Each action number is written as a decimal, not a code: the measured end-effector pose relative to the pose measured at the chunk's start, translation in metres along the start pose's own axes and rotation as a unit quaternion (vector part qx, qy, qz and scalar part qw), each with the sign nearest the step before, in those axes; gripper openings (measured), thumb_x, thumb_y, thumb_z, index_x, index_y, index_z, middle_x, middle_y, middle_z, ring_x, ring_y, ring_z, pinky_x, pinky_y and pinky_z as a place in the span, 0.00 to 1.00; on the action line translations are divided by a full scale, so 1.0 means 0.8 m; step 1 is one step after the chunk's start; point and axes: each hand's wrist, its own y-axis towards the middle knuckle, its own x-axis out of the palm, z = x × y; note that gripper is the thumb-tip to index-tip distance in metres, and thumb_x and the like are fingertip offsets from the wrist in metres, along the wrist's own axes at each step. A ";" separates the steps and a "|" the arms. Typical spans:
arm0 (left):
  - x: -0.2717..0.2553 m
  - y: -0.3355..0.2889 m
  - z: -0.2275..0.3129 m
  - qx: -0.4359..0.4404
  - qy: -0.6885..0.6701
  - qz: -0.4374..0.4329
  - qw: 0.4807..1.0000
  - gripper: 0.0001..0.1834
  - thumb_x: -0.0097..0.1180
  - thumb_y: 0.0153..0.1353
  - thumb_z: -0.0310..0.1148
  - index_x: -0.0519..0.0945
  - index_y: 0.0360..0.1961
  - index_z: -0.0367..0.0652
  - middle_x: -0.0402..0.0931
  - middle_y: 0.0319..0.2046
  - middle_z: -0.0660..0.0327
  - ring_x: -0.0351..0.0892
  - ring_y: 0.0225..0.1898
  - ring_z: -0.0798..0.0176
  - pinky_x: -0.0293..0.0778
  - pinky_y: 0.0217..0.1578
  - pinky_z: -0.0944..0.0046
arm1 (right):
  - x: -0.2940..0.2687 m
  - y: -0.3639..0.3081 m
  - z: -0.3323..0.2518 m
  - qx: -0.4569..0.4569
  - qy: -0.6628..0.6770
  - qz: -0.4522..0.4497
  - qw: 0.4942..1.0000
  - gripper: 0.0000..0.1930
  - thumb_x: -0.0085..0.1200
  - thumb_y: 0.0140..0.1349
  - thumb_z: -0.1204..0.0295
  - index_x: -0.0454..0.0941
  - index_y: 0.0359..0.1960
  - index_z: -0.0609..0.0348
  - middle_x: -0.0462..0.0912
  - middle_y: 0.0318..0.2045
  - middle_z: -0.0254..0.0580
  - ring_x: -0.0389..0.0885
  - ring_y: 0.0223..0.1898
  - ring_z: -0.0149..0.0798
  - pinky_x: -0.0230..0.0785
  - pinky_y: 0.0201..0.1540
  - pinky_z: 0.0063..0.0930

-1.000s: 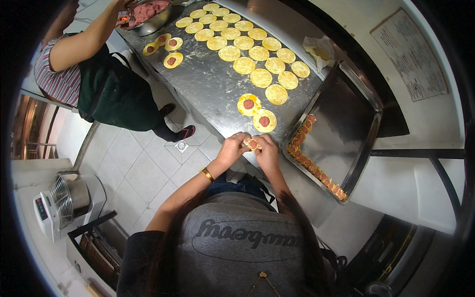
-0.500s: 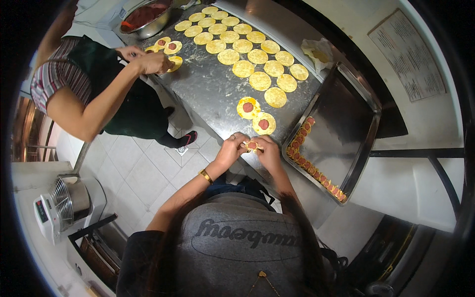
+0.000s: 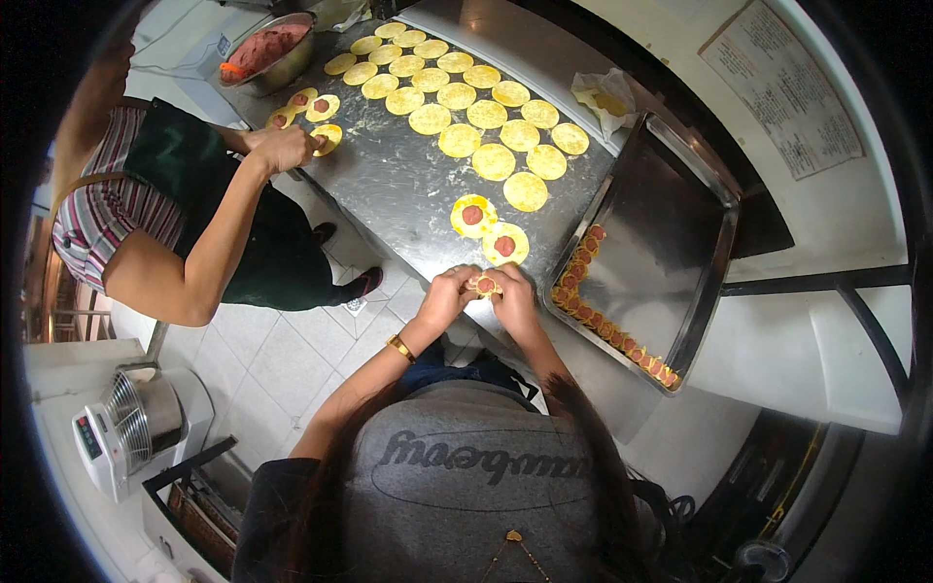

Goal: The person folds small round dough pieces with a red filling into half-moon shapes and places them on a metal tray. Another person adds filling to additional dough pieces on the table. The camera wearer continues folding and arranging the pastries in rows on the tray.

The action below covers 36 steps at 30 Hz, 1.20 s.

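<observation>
Little has altered at the grip over the last second: the left hand (image 3: pixel 445 297) and right hand (image 3: pixel 515 299) have kept their pinch on a small dumpling (image 3: pixel 485 286) over the near edge of the steel table (image 3: pixel 384 185), its pink top showing between them. Fingers hide most of its sides, so how fully the folds are closed is hard to judge. The clearer change is far left of the grip, where a co-worker (image 3: pixel 209 209) has moved a hand from the bowl (image 3: pixel 297 70) to a yellow wrapper (image 3: pixel 331 136). The held piece seems still in shaping: it is not yet in the tray (image 3: pixel 671 233), right of the grip, whose line of dumplings (image 3: pixel 595 316) looks unchanged. Two filled wrappers (image 3: pixel 504 245) lie just beyond the grip, plain wrappers (image 3: pixel 494 162) farther off.

As for writing, the grey shirt (image 3: pixel 457 413) below the grip bears dark lettering, upside down here; a printed sheet (image 3: pixel 782 89), beyond and right of the grip, is too small to read.
</observation>
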 end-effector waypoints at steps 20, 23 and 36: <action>-0.039 0.047 -0.038 -0.049 0.054 0.152 0.986 0.11 0.58 0.49 0.19 0.77 0.36 0.37 0.75 0.33 0.50 0.78 0.31 0.53 0.75 0.35 0.60 | -0.087 0.024 0.024 -0.005 0.047 0.087 0.995 0.11 0.54 0.48 0.83 0.79 0.35 0.60 0.78 0.36 0.47 0.78 0.39 0.46 0.71 0.44 0.37; -0.033 0.051 -0.055 -0.058 0.069 0.161 0.983 0.11 0.58 0.49 0.19 0.77 0.35 0.36 0.74 0.34 0.50 0.78 0.33 0.52 0.76 0.37 0.59 | -0.174 0.056 0.081 0.086 -0.055 0.188 0.977 0.12 0.57 0.48 0.81 0.80 0.37 0.59 0.80 0.35 0.47 0.79 0.37 0.47 0.72 0.43 0.36; -0.027 0.049 -0.071 -0.053 0.066 0.143 0.986 0.10 0.56 0.48 0.18 0.76 0.35 0.36 0.72 0.37 0.49 0.77 0.38 0.49 0.75 0.41 0.58 | -0.217 0.102 0.197 0.077 -0.176 0.041 0.981 0.16 0.59 0.46 0.77 0.81 0.40 0.56 0.81 0.38 0.48 0.80 0.41 0.50 0.72 0.44 0.35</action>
